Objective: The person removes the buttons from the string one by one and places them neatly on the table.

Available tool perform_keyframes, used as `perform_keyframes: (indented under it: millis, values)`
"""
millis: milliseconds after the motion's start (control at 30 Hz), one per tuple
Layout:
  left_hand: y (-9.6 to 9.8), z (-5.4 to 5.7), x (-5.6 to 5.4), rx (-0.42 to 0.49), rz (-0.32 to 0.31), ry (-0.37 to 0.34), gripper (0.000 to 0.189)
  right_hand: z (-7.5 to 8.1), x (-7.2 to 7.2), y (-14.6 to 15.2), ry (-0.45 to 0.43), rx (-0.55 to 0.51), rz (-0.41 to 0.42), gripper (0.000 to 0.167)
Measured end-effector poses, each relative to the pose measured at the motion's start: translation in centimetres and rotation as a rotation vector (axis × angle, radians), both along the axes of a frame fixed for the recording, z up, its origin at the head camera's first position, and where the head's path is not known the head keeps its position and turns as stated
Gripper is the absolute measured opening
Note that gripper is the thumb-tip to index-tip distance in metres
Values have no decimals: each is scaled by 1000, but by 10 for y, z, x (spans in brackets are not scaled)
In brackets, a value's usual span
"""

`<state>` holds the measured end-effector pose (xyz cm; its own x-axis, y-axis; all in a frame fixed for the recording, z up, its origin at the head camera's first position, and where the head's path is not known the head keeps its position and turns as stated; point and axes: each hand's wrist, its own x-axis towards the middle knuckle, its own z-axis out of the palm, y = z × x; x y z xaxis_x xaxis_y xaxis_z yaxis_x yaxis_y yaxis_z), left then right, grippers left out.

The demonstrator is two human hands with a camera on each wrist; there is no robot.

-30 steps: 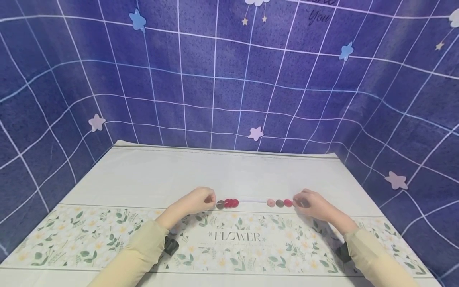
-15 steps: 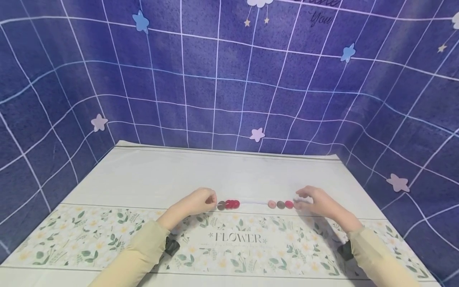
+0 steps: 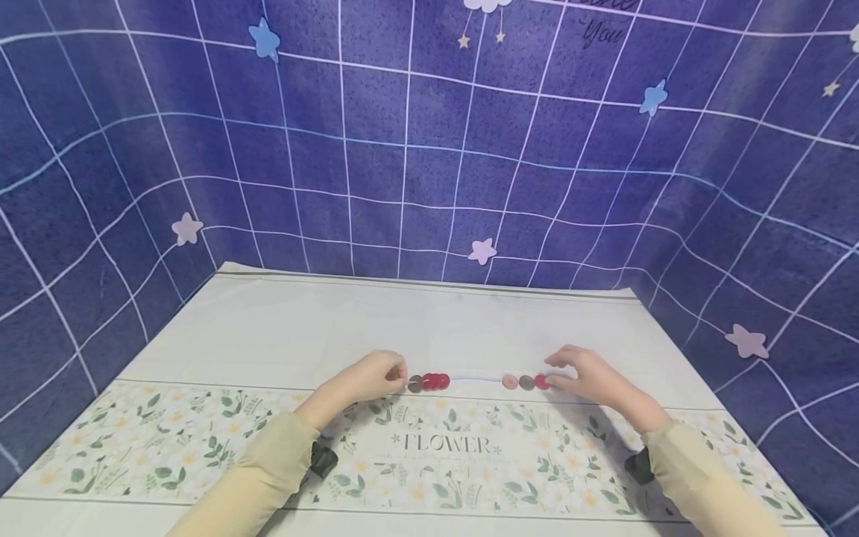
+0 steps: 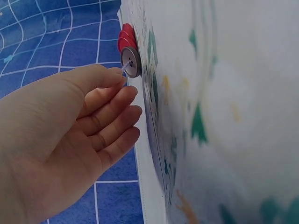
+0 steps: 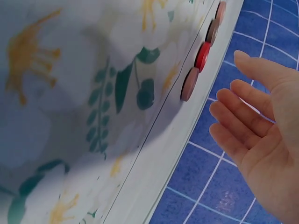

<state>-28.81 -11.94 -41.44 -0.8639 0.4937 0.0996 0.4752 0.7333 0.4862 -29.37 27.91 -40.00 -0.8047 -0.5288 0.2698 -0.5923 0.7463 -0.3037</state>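
In the head view my left hand (image 3: pixel 372 377) pinches the end of a white string (image 3: pixel 473 379) between thumb and index finger. Threaded on it, right at the fingertips, are a brown four-hole button (image 4: pixel 131 62) and several overlapping red buttons (image 3: pixel 436 381). The string runs on rightward across the white cloth. My right hand (image 3: pixel 590 377) hovers with thumb and fingers apart, holding nothing, over a row of loose buttons. That row has a pink button (image 3: pixel 510 382), a brown one (image 3: pixel 526 382), a red one (image 5: pixel 202 56) and another pink one (image 5: pixel 189 84), hidden behind the hand in the head view.
A white tablecloth (image 3: pixel 322 321) with a floral band (image 3: pixel 201 440) lettered FLOWER covers the table. Blue grid-patterned curtains (image 3: pixel 429 179) with stars enclose the back and both sides. A dark wrist device (image 3: pixel 322 460) sits under the left forearm.
The right hand's thumb and fingers have spread apart from a pinch at the right end of the button row, then moved slightly left. The left hand keeps its pinch on the string.
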Motion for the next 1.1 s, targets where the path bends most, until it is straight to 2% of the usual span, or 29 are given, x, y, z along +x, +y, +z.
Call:
perform_keyframes:
  millis: [400, 667, 867, 1100]
  values:
    - [-1, -1, -1, -2, 2, 5, 6, -1, -4, -14, 16, 9, 36, 31]
    - [-1, -1, 0, -4, 29, -2, 7, -2, -7, -26, 30, -5, 44, 30]
    - [-1, -2, -2, -8, 31, 1, 7, -1, -7, -34, 21, 27, 51, 28]
    - [0, -2, -1, -2, 23, 4, 7, 1, -7, -44, 19, 16, 64, 28]
